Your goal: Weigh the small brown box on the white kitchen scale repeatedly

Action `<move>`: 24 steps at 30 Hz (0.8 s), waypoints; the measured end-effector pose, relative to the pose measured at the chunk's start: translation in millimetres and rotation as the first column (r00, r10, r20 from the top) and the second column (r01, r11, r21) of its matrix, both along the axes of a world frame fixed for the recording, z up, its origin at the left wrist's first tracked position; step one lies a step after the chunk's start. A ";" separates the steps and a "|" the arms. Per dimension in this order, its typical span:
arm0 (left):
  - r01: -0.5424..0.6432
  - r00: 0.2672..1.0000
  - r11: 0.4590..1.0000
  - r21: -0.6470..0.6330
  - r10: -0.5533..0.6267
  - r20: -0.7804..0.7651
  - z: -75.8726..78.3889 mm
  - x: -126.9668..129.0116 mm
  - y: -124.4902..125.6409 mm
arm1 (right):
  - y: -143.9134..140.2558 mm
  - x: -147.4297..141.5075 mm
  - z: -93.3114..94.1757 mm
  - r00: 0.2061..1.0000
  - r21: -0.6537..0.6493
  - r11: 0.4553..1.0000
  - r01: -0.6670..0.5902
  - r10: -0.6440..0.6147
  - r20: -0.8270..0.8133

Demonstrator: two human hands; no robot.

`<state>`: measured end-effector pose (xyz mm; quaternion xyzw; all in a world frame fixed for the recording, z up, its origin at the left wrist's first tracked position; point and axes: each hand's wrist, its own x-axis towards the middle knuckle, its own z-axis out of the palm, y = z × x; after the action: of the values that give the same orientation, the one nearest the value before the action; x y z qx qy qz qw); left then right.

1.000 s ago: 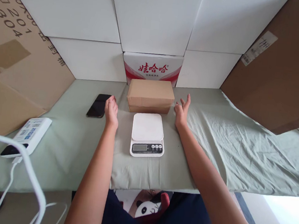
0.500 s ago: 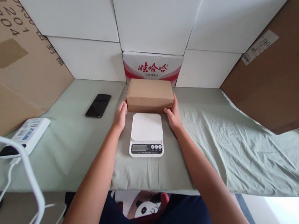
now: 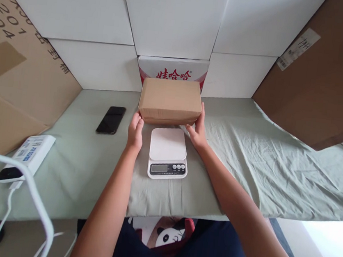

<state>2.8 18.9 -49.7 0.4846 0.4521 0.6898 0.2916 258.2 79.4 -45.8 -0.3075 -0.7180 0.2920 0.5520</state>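
Nearest, a smooth white kitchen scale (image 3: 168,153) sits on the desk's (image 3: 86,168) wrinkled green cloth. Just behind it, the left hand (image 3: 135,132) and right hand (image 3: 197,131) clasp the ends of a plain cardboard box (image 3: 170,100), fingers closed on it, apparently lifted; setting it squarely on the platform looks next.

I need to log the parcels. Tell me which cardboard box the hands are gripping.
The small plain brown box, gripped between left hand and right hand, behind the white scale. The red-and-white printed box stands untouched behind it.
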 end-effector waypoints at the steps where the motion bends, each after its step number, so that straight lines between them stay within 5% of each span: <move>1: 0.002 1.000 1.000 0.012 -0.002 -0.011 3.3 2.1 -4.2 | -3.1 0.6 1.7 1.000 0.021 1.000 0.022 -0.022 0.014; 7: 0.039 0.999 0.999 0.032 -0.037 -0.033 9.8 20.9 -56.5 | -48.1 10.9 6.4 0.994 0.022 0.994 0.108 -0.108 -0.016; 14: -0.034 0.999 0.999 0.012 0.034 -0.002 -14.2 25.9 -130.5 | -113.5 25.2 -6.3 0.999 -0.088 0.995 0.043 -0.044 -0.019; 24: -0.059 0.998 0.997 -0.051 0.059 0.002 -22.2 25.4 -130.8 | -117.8 25.2 -5.6 0.997 -0.098 0.993 0.070 -0.067 0.028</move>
<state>28.2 -111.9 -71.9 0.4620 0.4832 0.6872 0.2842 283.4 -38.4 -51.4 -0.3625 -0.6984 0.3041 0.5370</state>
